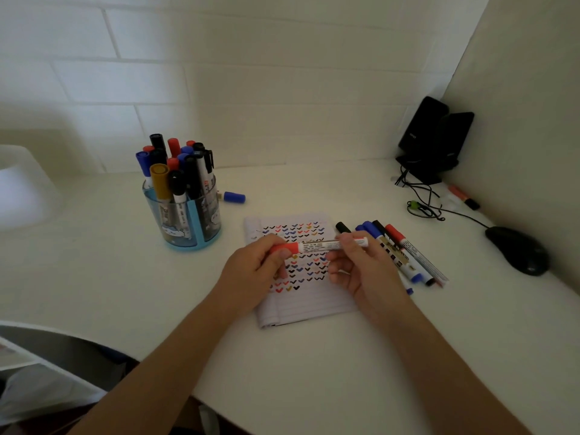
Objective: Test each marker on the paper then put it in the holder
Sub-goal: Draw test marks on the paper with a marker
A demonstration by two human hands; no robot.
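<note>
A red-capped marker [320,245] lies level between both hands, just above the lined paper [309,301]. My left hand [255,271] grips its red cap end. My right hand [357,265] pinches the white barrel near the other end. The paper carries rows of small coloured check marks. A blue transparent holder [191,221] stands to the left, holding several markers with their caps up. Several loose markers [405,249] with black, blue and red caps lie side by side right of the paper, partly behind my right hand.
A loose blue cap or short marker [233,196] lies behind the holder. At the back right stand black speakers [434,139] with cables, an orange highlighter [463,196] and a black mouse [518,249]. A white rounded object [18,186] sits far left.
</note>
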